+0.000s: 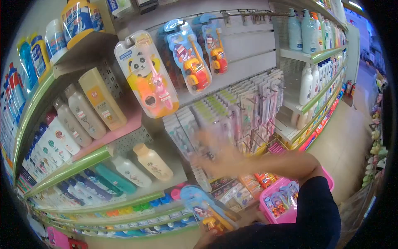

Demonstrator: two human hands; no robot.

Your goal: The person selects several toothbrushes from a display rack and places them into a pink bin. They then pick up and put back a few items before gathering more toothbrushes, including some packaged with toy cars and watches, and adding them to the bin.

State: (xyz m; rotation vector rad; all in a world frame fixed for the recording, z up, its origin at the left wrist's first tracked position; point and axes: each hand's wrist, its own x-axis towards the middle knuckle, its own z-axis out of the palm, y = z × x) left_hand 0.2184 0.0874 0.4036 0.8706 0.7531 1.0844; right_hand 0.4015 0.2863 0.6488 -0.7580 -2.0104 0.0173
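Observation:
My right hand point(222, 157) is stretched out in front of the rack, blurred by motion, fingers apart and nothing visible in them. Behind it hang rows of slim toothbrush packs point(248, 108) on hooks. Low in the view, my left hand point(203, 240) grips a blue-backed children's toothbrush pack point(211, 218) with a red and yellow toy car. Similar toothbrush packs with cars point(192, 62) hang on the upper hooks, beside a panda toothbrush pack point(145, 74) with a pink figure.
A pink basket point(265, 207) holding several blue toothbrush packs is below my right arm. Shelves of bottles point(89, 114) stand to the left, and more shelves with pump bottles point(295, 31) to the right. An aisle floor point(331, 128) runs along the right side.

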